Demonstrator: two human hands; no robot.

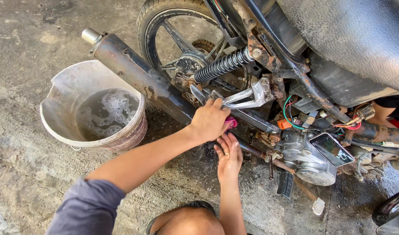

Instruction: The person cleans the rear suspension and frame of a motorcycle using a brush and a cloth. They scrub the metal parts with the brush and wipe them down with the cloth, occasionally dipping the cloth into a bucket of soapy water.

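We note, at the 9 o'clock side of the view, a dented pale bucket [93, 109] holding soapy grey water, standing on wet concrete floor [25, 174]. Just beside its rim at 1 o'clock runs the rusty exhaust pipe [138, 74], slanting down toward the centre, with the rear wheel [182, 39] and a black coil shock absorber [223, 65] behind it.

At centre, our left hand [210, 122] is closed over a small pink cloth [231, 122], pressing it against the frame just below the silver footrest bracket [249, 98]; only a corner of the cloth shows at the 3 o'clock side of the knuckles. Our right hand [229, 154] sits just under it at 6 o'clock, palm up, fingers loosely spread and holding nothing, touching or nearly touching the lower frame tube; we cannot tell which.

Judgement: the cloth is light, soft, wet and likely slippery with soap, so it is best bunched in the full palm, as now.

Toward 3 o'clock lie the engine case [312, 161], loose coloured wires [295, 117] and a black foot peg [285, 183].

Room: open floor at 6 to 9 o'clock. Toward 12 and 3 o'clock it is tight, with bracket edges, rusty metal and wires close to the knuckles.
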